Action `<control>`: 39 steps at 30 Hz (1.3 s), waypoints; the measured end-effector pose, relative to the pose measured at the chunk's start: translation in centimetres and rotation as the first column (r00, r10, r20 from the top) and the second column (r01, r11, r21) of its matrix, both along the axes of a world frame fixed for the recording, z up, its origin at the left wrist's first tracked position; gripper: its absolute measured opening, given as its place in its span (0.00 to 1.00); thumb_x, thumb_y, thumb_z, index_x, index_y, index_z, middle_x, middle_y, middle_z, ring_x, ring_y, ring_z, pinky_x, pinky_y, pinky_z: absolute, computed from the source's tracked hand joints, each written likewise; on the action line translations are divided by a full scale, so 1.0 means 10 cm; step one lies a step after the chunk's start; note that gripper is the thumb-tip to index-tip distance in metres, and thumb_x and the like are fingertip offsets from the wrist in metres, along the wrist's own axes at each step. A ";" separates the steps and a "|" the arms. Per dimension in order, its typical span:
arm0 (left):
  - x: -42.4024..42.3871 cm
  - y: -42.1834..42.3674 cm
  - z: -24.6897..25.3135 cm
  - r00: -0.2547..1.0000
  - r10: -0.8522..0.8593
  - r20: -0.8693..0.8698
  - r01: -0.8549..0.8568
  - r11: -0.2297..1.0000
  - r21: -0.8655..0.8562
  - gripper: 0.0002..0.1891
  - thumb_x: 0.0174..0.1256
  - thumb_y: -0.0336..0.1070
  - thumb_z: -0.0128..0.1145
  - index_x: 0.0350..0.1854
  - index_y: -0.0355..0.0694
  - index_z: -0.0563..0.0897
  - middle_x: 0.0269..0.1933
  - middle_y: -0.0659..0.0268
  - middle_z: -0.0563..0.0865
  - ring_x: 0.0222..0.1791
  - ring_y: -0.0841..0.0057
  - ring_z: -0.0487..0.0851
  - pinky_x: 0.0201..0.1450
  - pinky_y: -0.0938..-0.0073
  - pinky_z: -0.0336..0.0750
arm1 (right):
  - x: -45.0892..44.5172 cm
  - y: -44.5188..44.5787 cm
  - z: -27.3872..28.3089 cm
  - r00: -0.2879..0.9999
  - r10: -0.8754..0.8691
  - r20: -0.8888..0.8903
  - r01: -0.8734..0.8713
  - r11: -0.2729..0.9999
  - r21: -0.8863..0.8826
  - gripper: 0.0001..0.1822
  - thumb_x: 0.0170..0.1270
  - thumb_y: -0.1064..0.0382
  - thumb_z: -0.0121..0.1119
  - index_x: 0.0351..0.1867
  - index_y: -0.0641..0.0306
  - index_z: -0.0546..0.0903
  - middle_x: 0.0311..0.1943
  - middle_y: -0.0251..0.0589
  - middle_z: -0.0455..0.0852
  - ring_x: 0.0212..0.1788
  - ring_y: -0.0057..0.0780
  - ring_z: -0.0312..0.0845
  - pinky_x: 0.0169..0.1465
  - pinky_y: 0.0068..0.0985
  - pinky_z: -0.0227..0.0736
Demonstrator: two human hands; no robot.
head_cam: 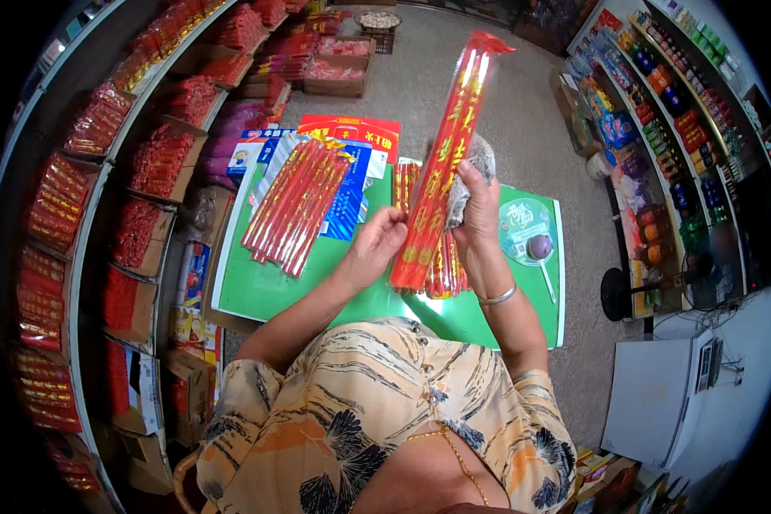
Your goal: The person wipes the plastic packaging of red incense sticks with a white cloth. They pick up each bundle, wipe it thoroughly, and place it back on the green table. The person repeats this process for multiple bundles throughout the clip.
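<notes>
My right hand (478, 205) holds a long film-wrapped pack of red sticks (440, 173) with gold characters, tilted up over the table. A grey cloth (478, 160) is bunched between that hand and the pack. At the pack's lower left edge is my left hand (378, 244), fingers curled; whether they grip the film cannot be seen. Beneath lie more red and gold packs (446, 273), partly hidden. To the left, a row of wrapped red sticks (299, 205) rests on a blue flattened carton (356, 186).
A green-topped table (321, 295) stands before me. On its right lies a round hand fan (520, 212) with a purple ball-like thing (540, 247) on it. Shelves of red packs (58, 205) line the left. Drink shelves (668, 128) and a white chest-like appliance (649, 392) stand right.
</notes>
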State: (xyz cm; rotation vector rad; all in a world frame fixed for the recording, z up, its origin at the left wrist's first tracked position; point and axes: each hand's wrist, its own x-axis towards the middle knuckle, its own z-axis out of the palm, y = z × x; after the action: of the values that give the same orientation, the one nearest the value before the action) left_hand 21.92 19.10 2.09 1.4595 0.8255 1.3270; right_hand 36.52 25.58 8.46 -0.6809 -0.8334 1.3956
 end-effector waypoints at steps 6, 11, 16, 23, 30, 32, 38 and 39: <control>0.00 -0.12 0.25 0.731 -0.249 0.635 0.554 0.761 -0.339 0.28 0.72 0.57 0.30 0.60 0.38 0.63 0.41 0.50 0.80 0.31 0.64 0.85 0.29 0.70 0.81 | -0.04 -0.07 0.08 0.994 -0.020 -0.103 0.020 1.000 -0.006 0.22 0.55 0.59 0.60 0.49 0.70 0.73 0.41 0.46 0.82 0.38 0.31 0.82 0.42 0.30 0.81; -0.12 -0.19 0.55 0.683 -0.272 0.678 0.593 0.749 -0.296 0.28 0.72 0.57 0.31 0.58 0.38 0.66 0.37 0.52 0.81 0.25 0.70 0.83 0.20 0.74 0.78 | 0.07 -0.13 0.14 1.000 -0.018 -0.020 0.019 0.998 0.063 0.23 0.56 0.61 0.59 0.51 0.69 0.72 0.42 0.44 0.82 0.40 0.30 0.82 0.44 0.29 0.80; -0.15 -0.23 0.70 0.711 -0.231 0.664 0.525 0.802 -0.283 0.28 0.71 0.59 0.32 0.58 0.38 0.66 0.36 0.52 0.81 0.24 0.71 0.82 0.18 0.74 0.77 | 0.34 -0.13 -0.20 0.991 0.019 -0.130 -0.017 1.000 0.015 0.27 0.60 0.53 0.57 0.56 0.67 0.69 0.51 0.47 0.78 0.52 0.37 0.77 0.58 0.35 0.72; -0.18 -0.26 0.93 0.792 -0.175 0.585 0.379 0.892 -0.245 0.30 0.70 0.60 0.34 0.57 0.37 0.65 0.37 0.52 0.81 0.27 0.72 0.84 0.23 0.75 0.81 | 0.51 -0.45 -0.74 0.952 0.063 -0.299 -0.097 0.990 -0.099 0.39 0.64 0.32 0.37 0.64 0.63 0.61 0.62 0.47 0.68 0.63 0.41 0.64 0.66 0.39 0.58; -0.22 -0.24 1.06 0.815 -0.141 0.563 0.290 0.939 -0.185 0.31 0.68 0.61 0.37 0.54 0.34 0.66 0.39 0.53 0.81 0.29 0.74 0.84 0.28 0.75 0.82 | 0.70 -0.68 -1.08 0.989 -0.019 -0.149 -0.007 0.986 -0.170 0.36 0.68 0.37 0.35 0.64 0.65 0.61 0.59 0.48 0.70 0.61 0.42 0.66 0.64 0.38 0.60; -0.23 -0.23 1.06 0.799 -0.147 0.584 0.301 0.937 -0.177 0.31 0.68 0.62 0.36 0.54 0.34 0.66 0.39 0.53 0.81 0.30 0.74 0.84 0.28 0.73 0.83 | 0.79 -0.72 -1.22 0.987 -0.050 -0.150 0.021 0.981 -0.193 0.35 0.67 0.38 0.36 0.64 0.65 0.61 0.59 0.48 0.70 0.61 0.42 0.67 0.63 0.39 0.62; -0.17 -0.23 1.16 0.767 -0.170 0.619 0.344 0.923 -0.172 0.31 0.70 0.61 0.32 0.52 0.33 0.68 0.40 0.52 0.81 0.30 0.74 0.84 0.28 0.73 0.83 | 0.88 -0.81 -1.24 0.996 -0.049 0.070 0.056 0.994 -0.098 0.38 0.63 0.36 0.44 0.65 0.62 0.60 0.57 0.50 0.71 0.59 0.42 0.68 0.62 0.38 0.62; -0.16 -0.23 1.17 0.767 -0.170 0.619 0.339 0.926 -0.166 0.31 0.70 0.60 0.32 0.52 0.33 0.68 0.39 0.53 0.81 0.30 0.74 0.84 0.28 0.72 0.83 | 0.85 -0.80 -1.15 0.987 -0.047 0.152 0.051 0.999 -0.021 0.39 0.62 0.35 0.46 0.66 0.62 0.60 0.56 0.51 0.71 0.58 0.43 0.69 0.61 0.38 0.64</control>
State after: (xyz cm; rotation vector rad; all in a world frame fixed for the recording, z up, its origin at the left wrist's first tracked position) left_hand 20.31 16.82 13.75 0.8160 0.3469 1.2915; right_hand 45.03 17.61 -3.03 -0.8288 -0.9141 1.3239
